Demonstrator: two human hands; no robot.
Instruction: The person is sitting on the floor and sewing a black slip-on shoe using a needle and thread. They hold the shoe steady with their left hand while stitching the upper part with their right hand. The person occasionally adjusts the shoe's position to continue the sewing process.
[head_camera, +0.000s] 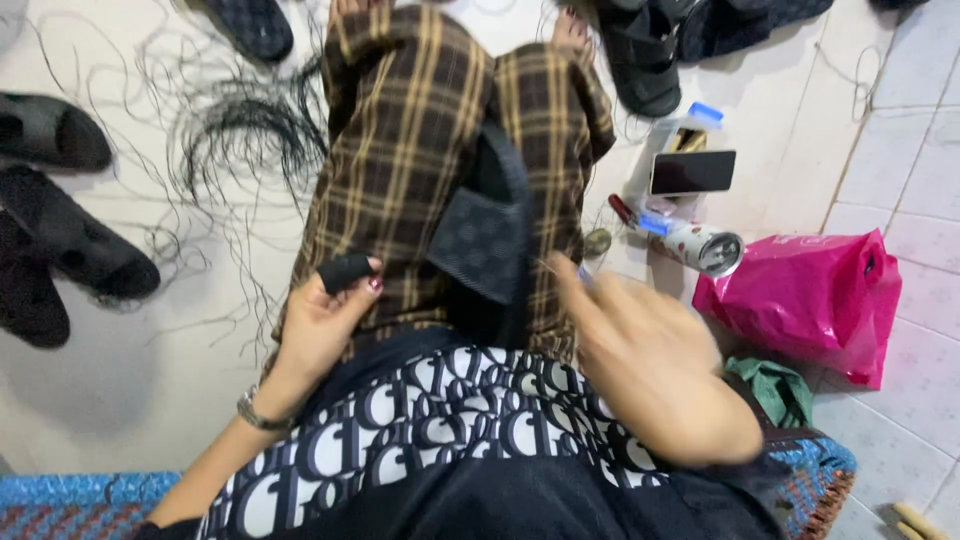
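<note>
Your left hand (322, 318) rests on your left thigh, fingers curled together, thumb capped in a black finger guard (345, 272); it clamps nothing I can see. Your right hand (650, 365) is motion-blurred above your right thigh, fingers partly bent. It may pinch a thin needle or thread near the fingertips, but I cannot tell whether it grips anything.

One dark slide sandal (492, 232) lies in your lap between the thighs on the checked trousers (400, 150). Its long axis runs roughly away from you, tilted slightly; the patterned strap faces you and up, the far end points toward your feet.

Counts: three dark sandals (60, 210) on the floor at the left, one more sandal (250, 25) top left, and at least two (640, 60) top right beside your foot. One tangle of black thread (235, 135) is spread left of your legs. One phone (692, 172) lies on a clear box, one can (705, 247) lies on its side just below it, and one pink plastic bag (810, 300) is right of that. One bracelet (262, 415) sits on your left wrist.
</note>
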